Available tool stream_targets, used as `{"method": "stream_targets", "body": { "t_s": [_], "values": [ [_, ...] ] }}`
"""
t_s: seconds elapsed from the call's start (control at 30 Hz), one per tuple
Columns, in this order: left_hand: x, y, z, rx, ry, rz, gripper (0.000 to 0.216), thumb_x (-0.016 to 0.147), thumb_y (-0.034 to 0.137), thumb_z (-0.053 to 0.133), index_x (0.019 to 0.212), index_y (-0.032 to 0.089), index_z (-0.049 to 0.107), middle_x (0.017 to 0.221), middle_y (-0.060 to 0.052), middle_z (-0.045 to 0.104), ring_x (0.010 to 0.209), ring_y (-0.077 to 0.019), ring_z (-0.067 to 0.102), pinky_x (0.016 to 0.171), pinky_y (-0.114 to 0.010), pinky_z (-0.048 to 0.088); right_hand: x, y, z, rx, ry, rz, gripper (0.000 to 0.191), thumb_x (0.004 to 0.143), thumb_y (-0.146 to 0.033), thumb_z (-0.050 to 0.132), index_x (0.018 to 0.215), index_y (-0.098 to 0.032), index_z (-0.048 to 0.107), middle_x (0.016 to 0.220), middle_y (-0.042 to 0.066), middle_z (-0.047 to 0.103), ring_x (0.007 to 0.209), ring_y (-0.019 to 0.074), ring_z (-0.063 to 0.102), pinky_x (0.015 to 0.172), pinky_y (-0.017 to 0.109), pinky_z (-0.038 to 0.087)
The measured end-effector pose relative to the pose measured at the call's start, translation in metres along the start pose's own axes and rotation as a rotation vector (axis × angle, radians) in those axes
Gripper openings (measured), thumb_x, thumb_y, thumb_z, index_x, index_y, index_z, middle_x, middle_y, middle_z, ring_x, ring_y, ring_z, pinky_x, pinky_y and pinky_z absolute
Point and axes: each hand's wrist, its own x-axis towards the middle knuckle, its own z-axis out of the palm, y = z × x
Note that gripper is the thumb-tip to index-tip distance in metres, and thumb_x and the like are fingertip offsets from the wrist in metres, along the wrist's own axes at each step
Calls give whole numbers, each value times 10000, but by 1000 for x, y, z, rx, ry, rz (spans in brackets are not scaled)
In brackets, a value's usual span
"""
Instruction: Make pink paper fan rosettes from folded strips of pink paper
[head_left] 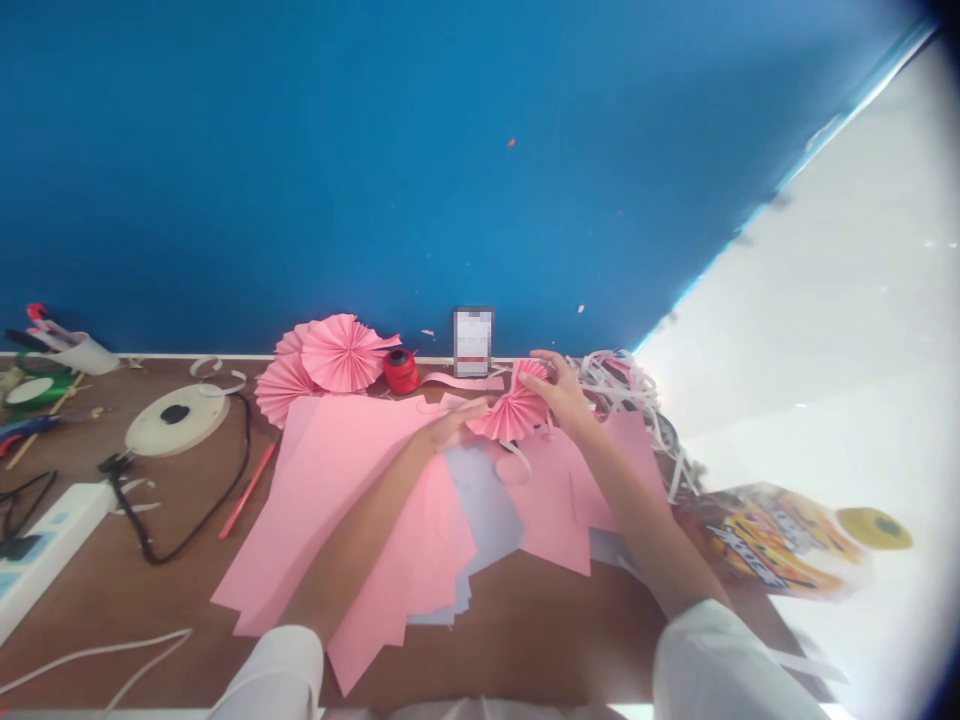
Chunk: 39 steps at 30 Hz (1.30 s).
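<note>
A pleated pink paper fan [513, 415] is spread between my hands near the back of the table. My left hand [454, 426] has its fingers fairly straight and pressed together at the fan's left edge; its thumb is hard to make out. My right hand [564, 396] grips the fan's upper right edge between thumb and fingers. Below the fan hangs a curled strip of paper [514, 466]. Finished pink paper rosettes [346, 354] lean against the wall on the left. Pink paper sheets [352, 470] lie fanned out under my left forearm, with more pink sheets [551, 505] under the right.
A red tape roll [401, 371] and an upright phone [473, 342] stand by the blue wall. Paper scraps [626, 385] pile up at the right, near a snack bag [787, 540]. To the left are a round cream device [177, 418], a red pen [247, 490] and a power strip [56, 550].
</note>
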Motion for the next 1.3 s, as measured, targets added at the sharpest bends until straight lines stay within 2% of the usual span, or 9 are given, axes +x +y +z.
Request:
{"method": "stream_targets", "body": {
  "t_s": [0.2, 0.3, 0.47, 0.53, 0.63, 0.7, 0.83, 1.1, 1.3],
  "values": [
    [-1, 19, 5, 82, -145, 72, 525, 754, 538, 659, 1090, 135, 638, 1093, -163, 646, 1036, -246, 607, 907, -359, 440, -4, -10, -5, -182, -265, -26, 699, 719, -437, 712, 1332, -245, 437, 1054, 72, 637, 951, 222, 619, 851, 392, 506],
    [1, 21, 15, 204, -46, 69, 446, 780, 514, 645, 1031, 145, 632, 1029, -128, 653, 942, -217, 626, 864, -357, 452, -7, -11, -3, -250, -376, -64, 778, 704, -436, 735, 1376, -251, 390, 1091, 79, 606, 1069, 240, 576, 920, 410, 474],
    [4, 19, 27, 425, 139, 113, 343, 787, 467, 650, 865, 133, 638, 828, -45, 632, 776, -150, 599, 730, -281, 447, -11, -12, 0, -314, -515, -133, 863, 716, -416, 735, 1441, -246, 298, 988, 53, 614, 933, 221, 614, 868, 416, 498],
    [6, 19, 27, 435, 186, 161, 329, 776, 453, 663, 831, 130, 633, 788, -30, 621, 738, -133, 588, 694, -259, 441, -10, -12, 0, -343, -490, -171, 806, 714, -414, 736, 1409, -248, 365, 1095, 75, 608, 998, 233, 602, 897, 422, 485],
    [9, 19, 22, 347, 301, 225, 326, 758, 450, 676, 846, 140, 625, 746, -15, 624, 687, -132, 601, 669, -263, 454, -6, -10, -1, -309, -400, -209, 564, 745, -417, 702, 1259, -252, 540, 1202, 75, 602, 1069, 240, 585, 933, 418, 466],
    [10, 20, 17, 254, 390, 266, 334, 750, 460, 678, 855, 149, 616, 713, -10, 629, 651, -140, 614, 653, -275, 468, -3, -7, -2, -199, -340, -176, 430, 759, -425, 680, 1140, -239, 609, 1116, 65, 651, 977, 224, 625, 884, 405, 494],
    [14, 19, 11, 139, 510, 312, 339, 718, 457, 709, 782, 153, 574, 660, -6, 626, 615, -148, 626, 642, -282, 476, 3, 2, -1, 29, -224, -60, 382, 724, -430, 708, 1019, -206, 616, 907, 50, 691, 811, 189, 657, 785, 368, 532],
    [17, 13, 6, 146, 589, 389, 353, 667, 414, 751, 687, 155, 512, 648, 13, 594, 639, -132, 617, 687, -280, 483, 6, 8, 0, 94, -19, -53, 363, 682, -393, 741, 965, -208, 608, 844, 29, 663, 786, 167, 642, 807, 359, 523],
    [14, 14, 3, 304, 485, 352, 305, 677, 333, 734, 607, 137, 511, 615, 26, 525, 608, -87, 525, 665, -235, 429, 9, 10, -3, 74, 19, -77, 346, 710, -390, 710, 980, -203, 603, 847, 27, 655, 807, 160, 636, 829, 348, 508]
  ]
}}
